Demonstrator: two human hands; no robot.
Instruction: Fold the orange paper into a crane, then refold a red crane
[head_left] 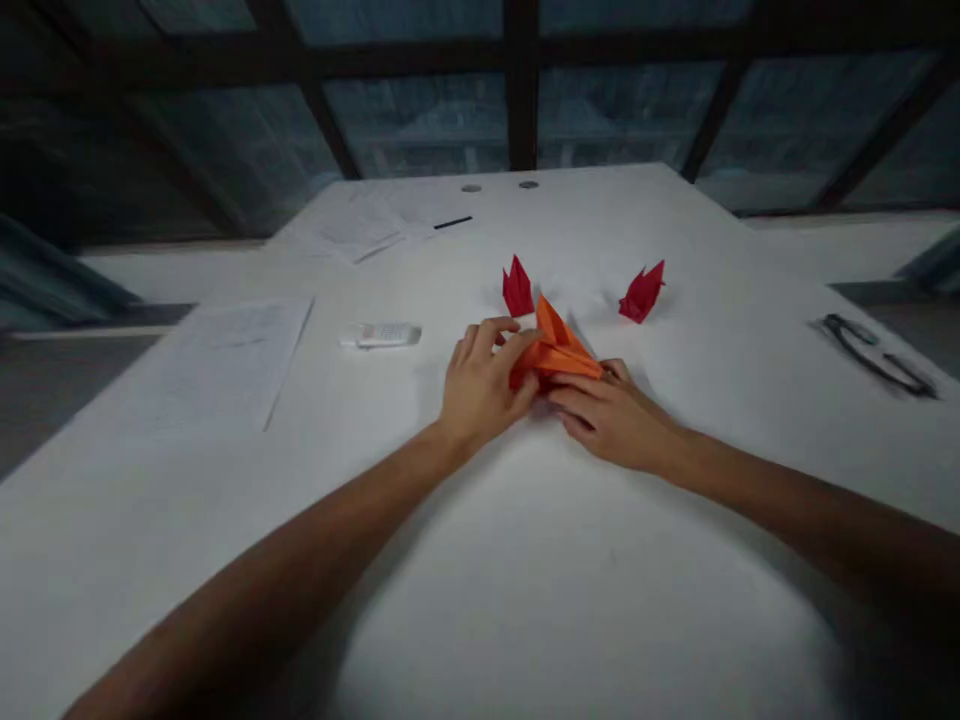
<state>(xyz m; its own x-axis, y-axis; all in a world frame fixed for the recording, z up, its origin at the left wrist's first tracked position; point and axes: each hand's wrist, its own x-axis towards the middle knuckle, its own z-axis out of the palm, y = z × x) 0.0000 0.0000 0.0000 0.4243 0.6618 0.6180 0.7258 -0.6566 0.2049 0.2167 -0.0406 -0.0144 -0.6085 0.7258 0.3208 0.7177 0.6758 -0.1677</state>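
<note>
An orange folded paper piece (561, 352) is held between both hands above the white table, with one pointed flap standing up. My left hand (484, 385) grips its left side, fingers curled over it and thumb below. The fingers of my right hand (611, 415) are closed on its lower right edge. Darker red-orange paper shows under the piece, partly hidden by the fingers. Just behind my left hand stands a red folded paper figure (517, 288). A second red figure (642, 292) sits farther right, beyond my right hand.
A white tube (380, 336) lies left of my left hand. Printed sheets (217, 365) cover part of the left side, and more papers (360, 225) lie farther back beside a dark pen (453, 222). Black-framed glasses (877, 355) rest at the right. Windows stand behind the table (555, 560).
</note>
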